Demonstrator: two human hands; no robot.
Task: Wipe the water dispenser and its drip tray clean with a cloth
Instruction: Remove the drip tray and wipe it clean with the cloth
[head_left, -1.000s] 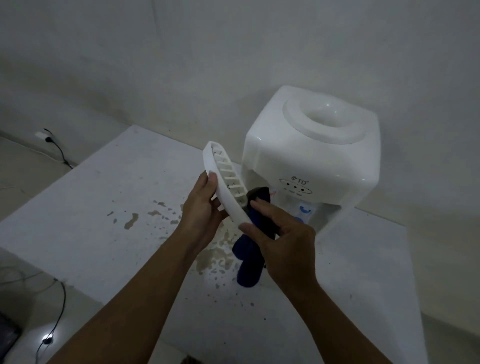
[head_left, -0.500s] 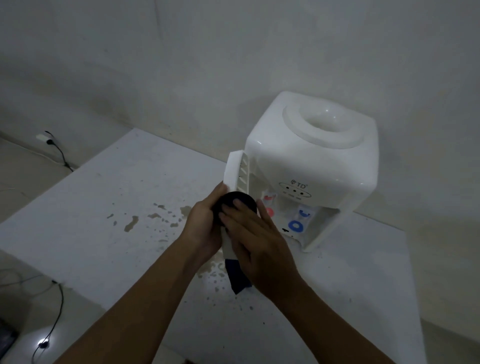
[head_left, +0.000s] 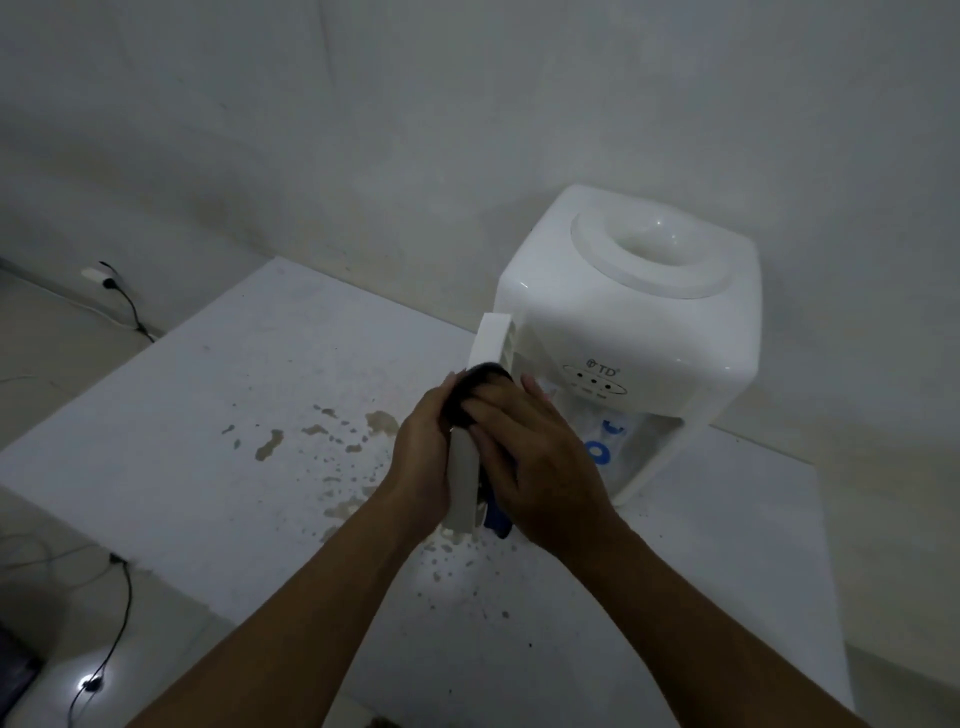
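Head view, dim light. White drip tray (head_left: 464, 467), slotted, held on edge in front of the chest, upper end just beside the left front corner of the water dispenser (head_left: 628, 332), lower end above the table (head_left: 171, 457). Left hand (head_left: 421, 457) curled round the tray's left edge from behind, gripping it. Right hand (head_left: 540, 467) with fingers bent over a dark cloth (head_left: 467, 397), pressing it against the tray's slotted face; cloth bunched black at the top between both hands, a blue tail of it hanging out below the right palm, close to the tray's lower end. Dispenser white, boxy, upright at the far right of the table against the wall (head_left: 363, 130); round recessed bottle seat on top, small printed logo and three dots on the front panel, blue tap parts visible in the recess under the panel, partly hidden by the right hand. Table surface pale, marked by brownish wet splashes (head_left: 322, 436) left of and beneath the hands. Wall socket with black plug and cable (head_left: 111, 283) at far left, low on the wall. Second black cable (head_left: 117, 623) trailing on the floor at lower left, ending near a small bright light. Both forearms bare, entering from the bottom edge.
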